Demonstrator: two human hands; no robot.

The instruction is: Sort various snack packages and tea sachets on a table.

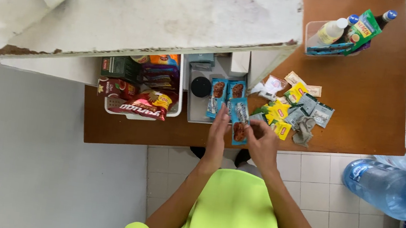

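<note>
Fingers of my left hand [218,127] are straight and close together, like a flat paddle, and they press against the left edge of a blue cookie packet [238,120]. My right hand [262,138] is curled a little, with its fingertips on the lower right side of the same packet — so the packet sits pinched between my two hands. I cannot tell how tight my right fingers close, because the back of my hand hides them. The packet stands long and thin, over the front edge of the brown table [369,100], just in front of a white tray [193,112]. Two more blue packets [226,93] lie in that tray, next to a round black lid [200,86]. Just right of my right hand is a pile of small yellow and grey sachets [293,113]. Left of my left hand is a white basket [174,110] full of red snack bags [143,104]. Big water bottles [388,187] lie on the tiled floor to my right.
</note>
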